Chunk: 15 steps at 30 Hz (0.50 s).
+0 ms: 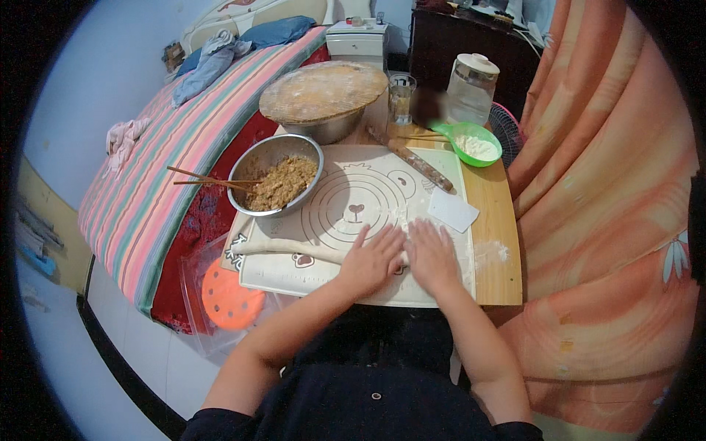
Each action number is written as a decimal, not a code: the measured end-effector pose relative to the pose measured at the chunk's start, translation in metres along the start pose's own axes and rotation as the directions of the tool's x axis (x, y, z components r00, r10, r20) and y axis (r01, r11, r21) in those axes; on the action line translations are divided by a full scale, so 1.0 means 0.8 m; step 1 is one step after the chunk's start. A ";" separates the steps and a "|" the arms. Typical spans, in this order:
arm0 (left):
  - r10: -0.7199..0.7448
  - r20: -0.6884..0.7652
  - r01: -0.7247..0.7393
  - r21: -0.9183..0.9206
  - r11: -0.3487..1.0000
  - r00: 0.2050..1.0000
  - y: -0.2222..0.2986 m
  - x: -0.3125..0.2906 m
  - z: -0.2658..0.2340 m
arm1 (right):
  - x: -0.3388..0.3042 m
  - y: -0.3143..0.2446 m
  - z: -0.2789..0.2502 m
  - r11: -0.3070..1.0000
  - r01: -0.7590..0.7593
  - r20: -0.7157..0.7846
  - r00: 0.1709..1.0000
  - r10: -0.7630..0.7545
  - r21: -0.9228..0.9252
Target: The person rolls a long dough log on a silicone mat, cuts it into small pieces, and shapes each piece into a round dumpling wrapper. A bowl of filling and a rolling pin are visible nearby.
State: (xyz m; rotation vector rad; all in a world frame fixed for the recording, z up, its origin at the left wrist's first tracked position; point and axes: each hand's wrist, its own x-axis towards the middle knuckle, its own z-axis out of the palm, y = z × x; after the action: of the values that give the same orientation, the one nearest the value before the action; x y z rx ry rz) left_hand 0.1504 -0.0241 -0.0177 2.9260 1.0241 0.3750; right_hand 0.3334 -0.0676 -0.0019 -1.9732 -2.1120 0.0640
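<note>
A long pale rope of dough (pixel 294 250) lies across the light mat (pixel 272 275) printed with a bear face. My left hand (pixel 373 259) rests flat on the rope's right part, fingers stretched out. Beside it my right hand (pixel 432 253) also lies flat, fingers extended, over the right end of the rope, which it mostly hides. A white dough scraper (pixel 452 211) is just beyond my right hand. Farther up, a floury rolling pin (pixel 421 166) lies slantwise. At the mat's left edge stands a metal bowl (pixel 315 182) of brown filling (pixel 283 184) with chopsticks (pixel 209 179) across its rim.
A round floury board (pixel 323 92) covers a metal basin (pixel 334 128) at the back. A green scoop (pixel 448 134) of flour, a glass (pixel 401 99) and a lidded clear jug (pixel 473 88) stand at back right. An orange curtain (pixel 588 242) hangs right; a striped bed (pixel 140 213) is left.
</note>
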 end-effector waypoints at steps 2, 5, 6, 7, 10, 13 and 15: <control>0.060 0.046 -0.059 -0.024 0.998 0.997 0.011 -0.032 -0.022 | -0.040 -0.017 -0.013 0.990 0.137 0.014 0.991 -0.136 -0.028; 0.155 0.007 -0.154 -0.070 0.986 0.988 0.016 -0.069 -0.034 | -0.096 -0.036 -0.029 0.979 0.176 0.119 0.979 -0.163 -0.103; 0.140 0.003 -0.140 -0.076 0.987 0.990 0.015 -0.068 -0.033 | -0.092 -0.035 -0.029 0.983 0.156 0.137 0.980 -0.142 -0.099; 0.126 -0.002 -0.126 -0.082 0.989 0.992 0.013 -0.059 -0.027 | -0.083 -0.031 -0.030 0.986 0.136 0.156 0.980 -0.120 -0.096; 0.035 -0.024 -0.037 -0.096 0.995 0.999 -0.010 -0.023 -0.013 | -0.041 -0.003 -0.023 0.985 0.168 0.062 0.984 -0.166 -0.030; -0.040 -0.087 0.024 -0.173 0.985 0.995 -0.030 -0.010 -0.013 | -0.018 0.005 -0.038 0.944 0.260 0.013 0.963 -0.268 0.205; -0.032 -0.033 0.026 -0.160 0.987 0.999 -0.059 -0.038 -0.034 | -0.027 0.006 -0.030 0.914 0.343 -0.043 0.939 -0.342 0.215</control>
State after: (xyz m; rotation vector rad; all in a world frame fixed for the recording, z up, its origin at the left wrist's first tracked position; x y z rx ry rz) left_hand 0.0925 -0.0075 -0.0021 2.7696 0.9898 0.4851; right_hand 0.3442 -0.0919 0.0170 -1.4570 -2.3030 0.2183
